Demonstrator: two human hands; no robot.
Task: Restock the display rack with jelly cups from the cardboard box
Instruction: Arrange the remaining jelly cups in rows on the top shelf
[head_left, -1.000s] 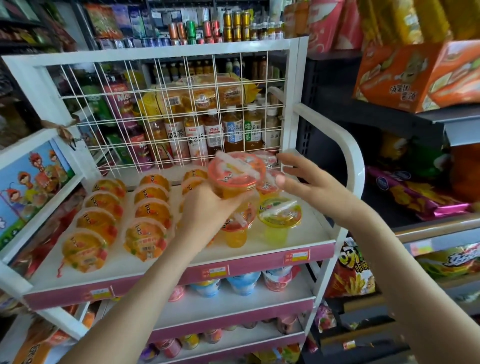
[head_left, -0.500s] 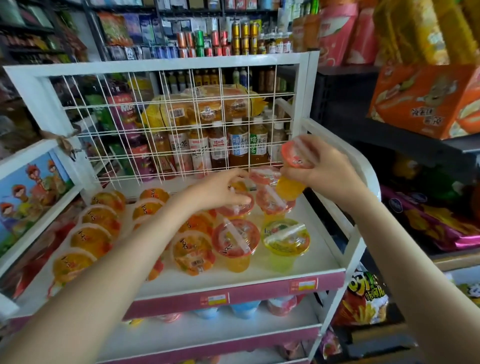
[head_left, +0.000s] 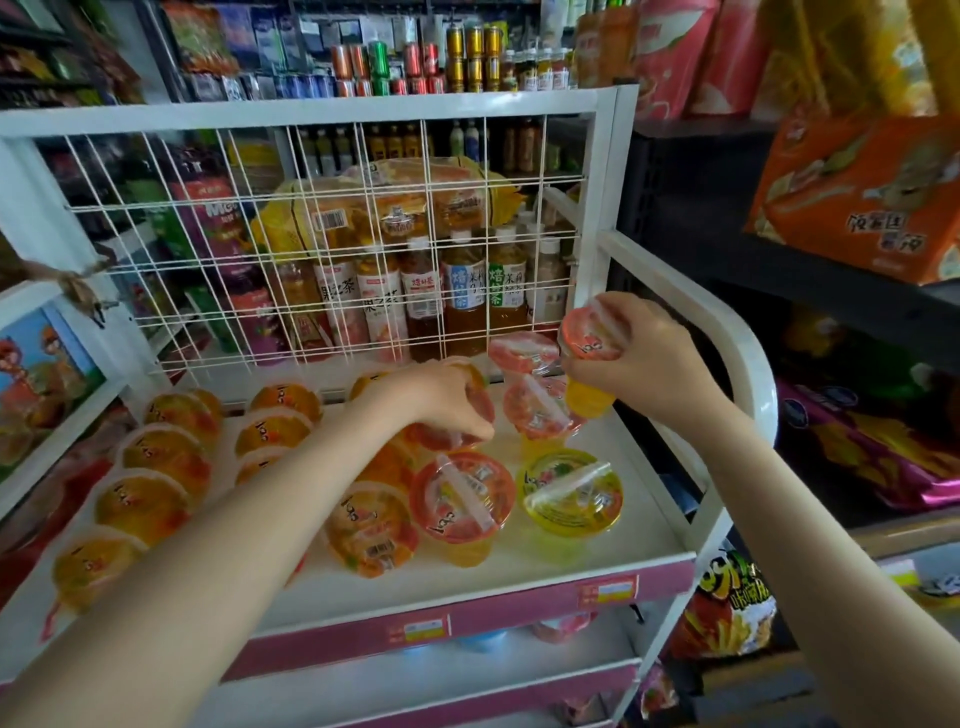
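The white display rack (head_left: 613, 561) holds several jelly cups on its top shelf. My right hand (head_left: 644, 358) grips a red-lidded jelly cup (head_left: 589, 343) tilted above the shelf's back right corner, its yellow base pointing down. My left hand (head_left: 441, 395) rests palm down over a red-lidded cup (head_left: 457, 434) in the middle of the shelf, fingers curled on its rim. In front stand another red-lidded cup (head_left: 462, 499) and a yellow-lidded cup (head_left: 571, 491). Orange cups (head_left: 171, 452) lie in rows on the left. The cardboard box is not in view.
A white wire grid (head_left: 322, 234) closes the shelf's back, with drink bottles (head_left: 462, 291) behind it. The rack's curved side rail (head_left: 727, 338) is just right of my right hand. Snack bags (head_left: 732, 613) and an orange carton (head_left: 857, 197) fill shelves on the right. Lower shelves hold more cups.
A second ago my left hand held a red-lidded cup up; it has since come down over a cup on the shelf. My right hand picked up a cup and holds it near the back right corner.
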